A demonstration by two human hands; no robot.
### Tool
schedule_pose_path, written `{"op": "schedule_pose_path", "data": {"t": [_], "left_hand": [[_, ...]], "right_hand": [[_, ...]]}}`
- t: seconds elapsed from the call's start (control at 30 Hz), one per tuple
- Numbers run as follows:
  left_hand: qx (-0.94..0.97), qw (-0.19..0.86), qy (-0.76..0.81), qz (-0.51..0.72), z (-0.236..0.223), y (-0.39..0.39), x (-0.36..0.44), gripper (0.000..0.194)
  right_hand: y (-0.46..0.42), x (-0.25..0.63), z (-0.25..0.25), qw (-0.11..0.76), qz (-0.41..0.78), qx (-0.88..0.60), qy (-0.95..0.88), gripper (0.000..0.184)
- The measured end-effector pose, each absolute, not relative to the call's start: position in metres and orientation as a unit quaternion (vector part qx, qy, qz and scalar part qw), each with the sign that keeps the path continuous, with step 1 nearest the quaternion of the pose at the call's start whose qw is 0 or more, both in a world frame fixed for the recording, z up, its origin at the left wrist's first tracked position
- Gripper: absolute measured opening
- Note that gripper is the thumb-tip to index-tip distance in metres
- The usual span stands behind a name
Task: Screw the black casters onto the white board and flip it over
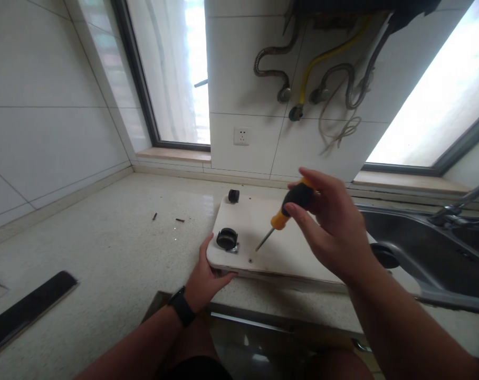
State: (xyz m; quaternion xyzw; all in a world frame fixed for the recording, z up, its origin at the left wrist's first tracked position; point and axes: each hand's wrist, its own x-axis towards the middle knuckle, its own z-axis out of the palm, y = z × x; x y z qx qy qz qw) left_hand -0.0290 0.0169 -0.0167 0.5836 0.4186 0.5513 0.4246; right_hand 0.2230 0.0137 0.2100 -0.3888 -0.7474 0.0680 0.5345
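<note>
- Holds the screwdriver (297,199) in the curled fingers of the right hand (336,227), over the left part of the white board (279,253).
- Grips the board's near left corner with the fingers of the left hand (204,279), beside the black caster (227,239).
- Has the board lying on the counter (124,253), caster side up, seemingly overlapping the sink (433,269) at the right.
- Could skid off the small dark fitting (250,260) near the board's front edge by driving at a slant, scratching the surface or jabbing the left hand.
- Could rock or slide the board by pressing hard with only one corner held.
- Could scatter the loose dark pieces (180,220) left of the board by shifting it.
</note>
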Motion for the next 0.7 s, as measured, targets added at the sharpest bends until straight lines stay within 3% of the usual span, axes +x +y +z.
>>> {"op": "schedule_pose_path", "data": {"t": [0.3,0.47,0.7], "left_hand": [[0.592,0.395,0.462,0.529,-0.001,0.012,-0.027,0.108],[0.601,0.345,0.498,0.522,-0.001,0.012,-0.025,0.107],[0.619,0.279,0.539,0.499,-0.008,0.014,-0.027,0.11]], "right_hand": [[-0.025,0.331,0.181,0.737,0.038,-0.445,-0.508,0.056],[-0.042,0.397,0.17,0.761,-0.025,-0.464,-0.452,0.058],[-0.062,0.446,0.158,0.733,-0.05,-0.501,-0.457,0.056]]}}
